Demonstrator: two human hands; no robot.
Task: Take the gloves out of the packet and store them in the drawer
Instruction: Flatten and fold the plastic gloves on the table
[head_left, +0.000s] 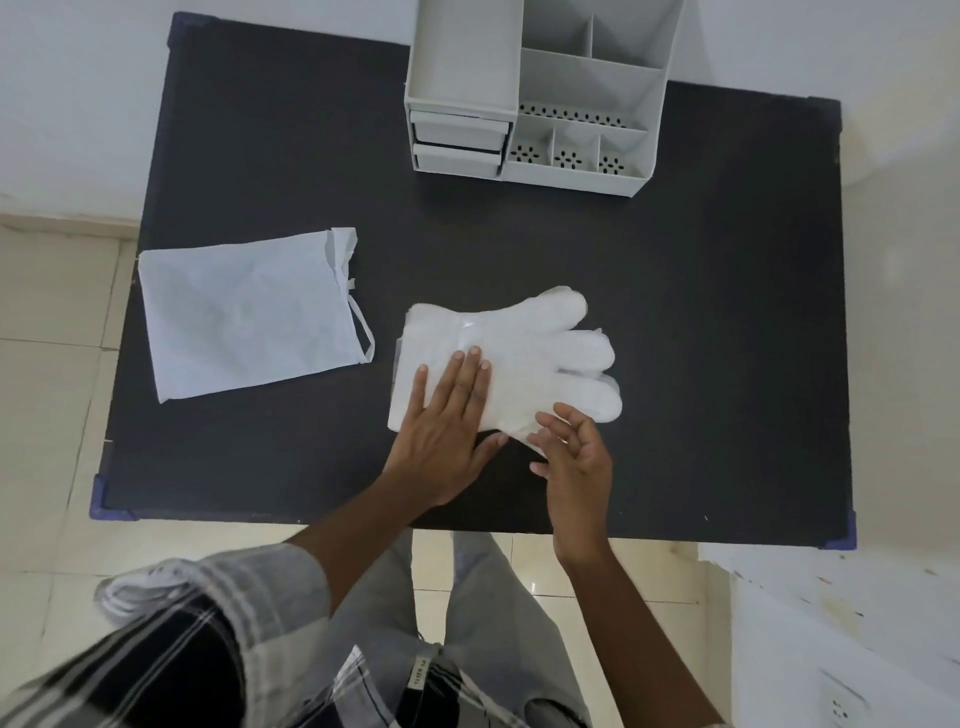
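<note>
White gloves (530, 353) partly hidden under left hand (447, 441).

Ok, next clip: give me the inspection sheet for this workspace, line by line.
Surface: black table, blue corner caps.
Job's things: stack of white gloves out, lying mid-table; packet flat to its left, mouth open; grey organiser at the far edge, its two drawers shut.
Clutter: nothing seen.
Grippers: left hand flat, pressing the cuff end of the gloves; right hand open, fingertips at the stack's near edge.
Cables: nothing seen.
Surroundings: tiled floor, white wall, white furniture at lower right.
</note>
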